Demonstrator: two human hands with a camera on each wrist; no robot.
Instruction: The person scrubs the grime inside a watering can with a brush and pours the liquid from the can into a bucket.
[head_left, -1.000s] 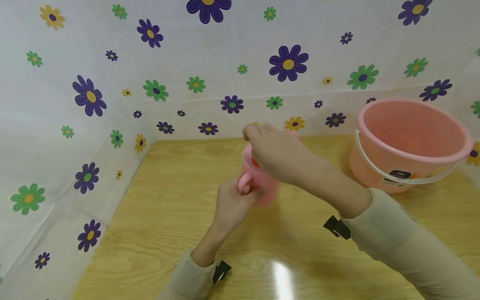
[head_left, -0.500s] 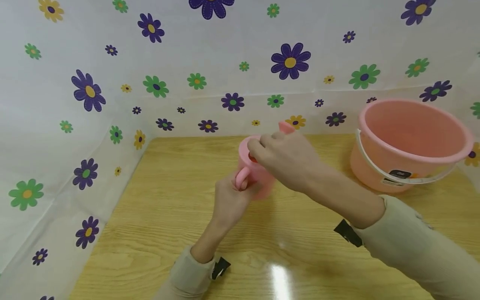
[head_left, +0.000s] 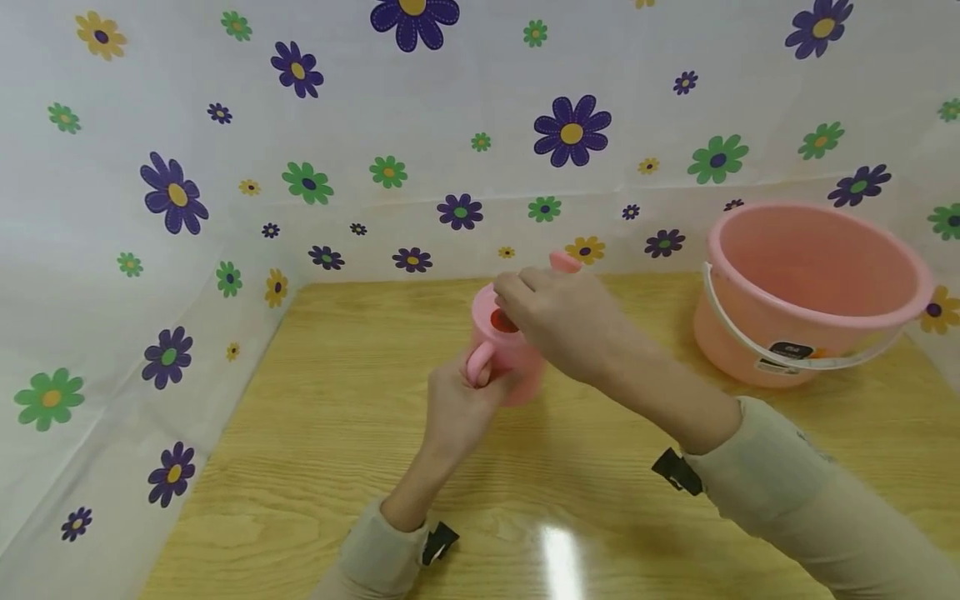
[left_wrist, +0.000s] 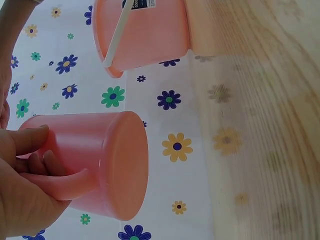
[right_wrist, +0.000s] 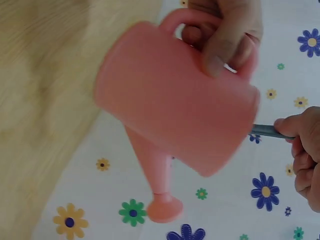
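A pink watering can (head_left: 517,379) is held above the table; its flat base faces the left wrist camera. My left hand (head_left: 461,408) grips the can's handle (left_wrist: 72,186). The spout with a round rose (right_wrist: 165,209) shows in the right wrist view. My right hand (head_left: 566,321) is at the top opening, where something red (head_left: 504,321) shows. In the right wrist view its fingers pinch a thin grey rod-like handle (right_wrist: 270,131) that runs into the can. The far end of this rod is hidden inside.
A pink bucket (head_left: 720,333) with a white bail handle stands on the wooden table (head_left: 322,467) at the right. Behind and to the left hangs a white flowered cloth (head_left: 420,100).
The watering can has shifted slightly left. My right hand has dropped nearer its top opening, then risen a little, and more of the opening shows. Both grips stay.
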